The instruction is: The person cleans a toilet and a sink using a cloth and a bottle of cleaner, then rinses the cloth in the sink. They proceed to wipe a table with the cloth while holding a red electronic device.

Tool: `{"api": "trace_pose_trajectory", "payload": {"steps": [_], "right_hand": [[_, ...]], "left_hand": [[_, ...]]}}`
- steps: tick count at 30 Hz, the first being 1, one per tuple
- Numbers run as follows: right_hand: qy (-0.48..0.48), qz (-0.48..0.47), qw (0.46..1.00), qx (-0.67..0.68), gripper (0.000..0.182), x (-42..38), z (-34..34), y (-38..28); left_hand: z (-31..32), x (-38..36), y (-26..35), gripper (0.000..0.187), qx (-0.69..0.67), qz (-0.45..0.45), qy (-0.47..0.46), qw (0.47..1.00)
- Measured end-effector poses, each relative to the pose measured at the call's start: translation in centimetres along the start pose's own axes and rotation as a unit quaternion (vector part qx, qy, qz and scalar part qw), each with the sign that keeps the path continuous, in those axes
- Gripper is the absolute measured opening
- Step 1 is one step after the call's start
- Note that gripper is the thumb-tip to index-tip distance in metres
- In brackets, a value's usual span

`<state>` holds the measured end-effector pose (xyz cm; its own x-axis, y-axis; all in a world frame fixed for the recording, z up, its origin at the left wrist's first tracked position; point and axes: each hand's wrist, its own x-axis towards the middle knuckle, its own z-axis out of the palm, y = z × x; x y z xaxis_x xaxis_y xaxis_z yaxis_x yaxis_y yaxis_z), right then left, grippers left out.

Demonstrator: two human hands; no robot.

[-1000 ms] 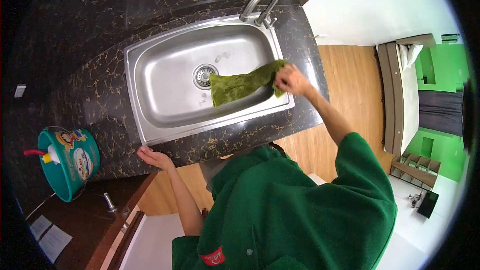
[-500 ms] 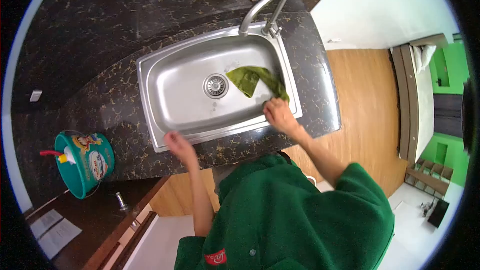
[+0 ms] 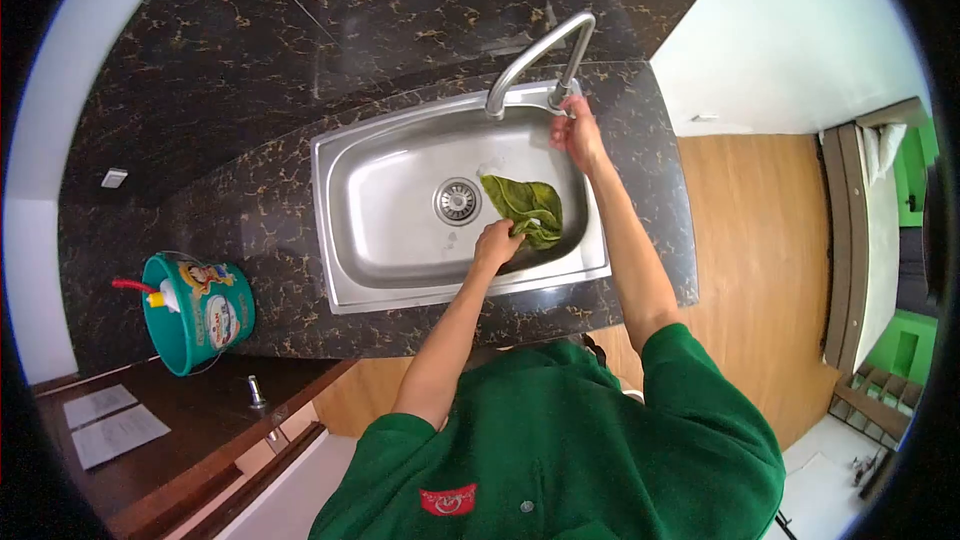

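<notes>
A crumpled green cloth (image 3: 528, 208) lies in the right half of the steel sink (image 3: 385, 225), beside the drain strainer (image 3: 458, 201). My left hand (image 3: 495, 246) reaches over the front rim, its fingers closed on the cloth's near left edge. At the back right corner of the sink stands a tall curved faucet (image 3: 530, 57), its spout over the basin. My right hand (image 3: 578, 136) is at the faucet's base, thumb and fingertips at the handle, which they hide; the other fingers curl loosely below. No running water shows under the spout.
On the dark counter (image 3: 285, 240) at the left stands a teal bucket (image 3: 200, 315) holding a white bottle (image 3: 170, 296) with a yellow cap and something red. Papers (image 3: 115, 425) lie on a lower dark surface. Right of the counter is wooden floor (image 3: 745, 230), with a bed (image 3: 870, 240) beyond.
My right hand has let go of the cloth and moved up to the faucet base. My left hand has come from the front left rim to the cloth, now more bunched up.
</notes>
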<state>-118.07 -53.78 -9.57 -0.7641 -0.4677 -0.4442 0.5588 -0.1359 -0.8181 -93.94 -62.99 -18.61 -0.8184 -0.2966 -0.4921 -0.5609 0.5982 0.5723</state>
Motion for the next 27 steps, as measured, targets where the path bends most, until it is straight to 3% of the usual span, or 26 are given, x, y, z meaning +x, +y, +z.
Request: {"api": "trace_pose_trajectory", "payload": {"steps": [2,5,7,8,10,11,15,18,20,22,24,25,27], "right_hand": [[0.021,-0.020,0.990,-0.139,0.024,-0.8,2.2,1.6],[0.038,-0.110,0.962,-0.246,0.026,0.2,2.3,4.0],[0.062,-0.155,0.937,-0.307,0.028,0.5,2.4,4.3],[0.060,-0.144,0.935,-0.319,0.028,0.5,2.4,4.2],[0.060,-0.126,0.929,-0.342,0.029,0.3,2.4,3.4],[0.045,-0.150,0.926,-0.343,0.029,-0.1,2.4,3.2],[0.032,-0.072,0.943,-0.323,0.030,0.1,1.8,2.2],[0.043,-0.096,0.966,-0.236,0.032,-1.9,1.7,1.6],[0.047,-0.109,0.962,-0.246,0.035,-3.8,1.5,0.8],[0.032,-0.126,0.958,-0.255,0.040,-5.1,1.1,1.1],[-0.017,-0.283,0.916,-0.284,0.044,-5.9,1.7,1.6],[-0.040,-0.360,0.884,-0.295,0.046,-6.2,2.2,1.7],[-0.053,-0.419,0.842,-0.336,0.049,-6.7,3.9,1.0]], "left_hand": [[-2.4,0.5,0.7,0.046,-0.048,-0.007,0.041,0.998],[-7.8,1.9,3.9,0.048,-0.124,-0.014,0.118,0.985],[-10.3,3.3,5.8,0.050,-0.108,0.036,0.184,0.976],[-11.7,3.7,7.0,0.053,-0.123,0.012,0.161,0.979],[-12.5,5.6,7.5,0.053,-0.143,0.065,0.166,0.973],[-12.9,6.6,7.7,0.053,-0.143,0.067,0.176,0.972],[-15.6,6.4,10.6,0.053,-0.167,0.047,0.198,0.965],[-15.7,8.2,9.7,0.056,-0.171,0.060,0.227,0.957],[-17.3,5.0,13.0,0.055,-0.168,0.041,0.248,0.953],[-17.2,5.6,12.3,0.054,-0.128,0.068,0.273,0.951],[-17.4,5.3,12.3,0.049,-0.097,0.047,0.280,0.954],[-17.9,4.8,12.6,0.048,-0.106,0.066,0.241,0.963],[-18.8,3.7,12.9,0.046,-0.123,0.104,0.159,0.974]]}}
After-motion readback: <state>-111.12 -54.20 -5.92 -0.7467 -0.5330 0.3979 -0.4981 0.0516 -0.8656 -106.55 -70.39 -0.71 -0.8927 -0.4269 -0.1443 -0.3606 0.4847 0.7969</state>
